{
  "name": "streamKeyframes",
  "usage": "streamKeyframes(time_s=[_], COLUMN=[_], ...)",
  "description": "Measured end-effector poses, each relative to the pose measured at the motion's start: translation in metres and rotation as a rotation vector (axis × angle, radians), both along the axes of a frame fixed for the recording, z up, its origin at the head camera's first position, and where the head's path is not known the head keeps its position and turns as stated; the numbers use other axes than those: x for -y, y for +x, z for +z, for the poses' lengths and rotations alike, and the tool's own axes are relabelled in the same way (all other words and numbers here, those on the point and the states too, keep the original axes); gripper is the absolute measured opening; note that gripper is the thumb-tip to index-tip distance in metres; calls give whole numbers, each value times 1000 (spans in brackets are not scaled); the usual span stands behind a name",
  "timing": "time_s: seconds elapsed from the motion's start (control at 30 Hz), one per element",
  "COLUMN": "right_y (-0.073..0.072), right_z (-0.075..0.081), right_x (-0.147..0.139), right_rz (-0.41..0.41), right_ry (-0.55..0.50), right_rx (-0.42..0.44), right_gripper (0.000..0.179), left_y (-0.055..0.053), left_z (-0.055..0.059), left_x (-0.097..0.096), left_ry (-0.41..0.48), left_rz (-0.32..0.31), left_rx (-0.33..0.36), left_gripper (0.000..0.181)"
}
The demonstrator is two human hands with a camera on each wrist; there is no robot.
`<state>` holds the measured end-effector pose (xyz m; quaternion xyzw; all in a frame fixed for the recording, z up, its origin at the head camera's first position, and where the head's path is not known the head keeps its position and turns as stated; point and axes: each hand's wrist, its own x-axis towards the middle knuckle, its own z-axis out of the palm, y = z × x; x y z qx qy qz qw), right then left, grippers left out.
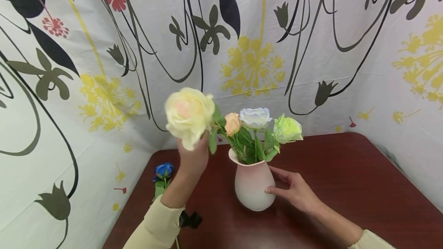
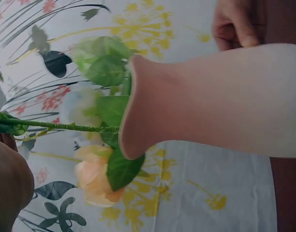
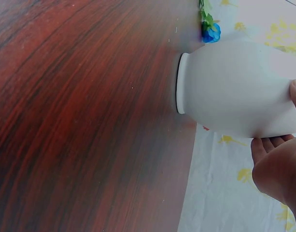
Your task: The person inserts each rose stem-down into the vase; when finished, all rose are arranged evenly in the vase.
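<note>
My left hand is raised at the left of the vase and grips a cream rose just under its large bloom. In the left wrist view its green stem runs to the mouth of the vase. The white-and-pink vase stands upright on the table. It holds a peach rose, a white rose and a green rose. My right hand holds the vase's right side, thumb at the front and fingers farther round.
A blue rose lies on the dark red wooden table at the left, partly behind my left forearm. A flower-patterned cloth hangs behind the table and along its sides.
</note>
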<state>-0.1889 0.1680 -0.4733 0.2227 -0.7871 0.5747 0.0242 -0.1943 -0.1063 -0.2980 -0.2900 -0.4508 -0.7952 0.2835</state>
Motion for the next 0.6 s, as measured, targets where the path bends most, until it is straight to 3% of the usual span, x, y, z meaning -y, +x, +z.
streamKeyframes(time_s=[0.13, 0.23, 0.33, 0.43, 0.53, 0.6], right_y=[0, -1, -1, -1, 1, 2], right_z=[0, -1, -2, -2, -2, -3], right_x=[0, 1, 1, 2, 2, 3], right_rz=[-2, 0, 7, 11, 6, -17], right_ry=[-2, -16, -31, -49, -68, -83], right_rx=[-4, -9, -13, 2, 12, -15], right_gripper=[76, 75, 75, 72, 59, 53], left_y=[-2, -4, -7, -10, -12, -12], left_z=[-17, -26, -32, -36, -40, -42], left_x=[-4, -6, -8, -12, -16, -18], left_ry=[-138, -306, -467, -566, -651, -729], left_rz=[-33, 55, 140, 138, 144, 195], left_rx=[-92, -166, -283, -415, -533, -592], left_gripper=[38, 26, 29, 35, 33, 30])
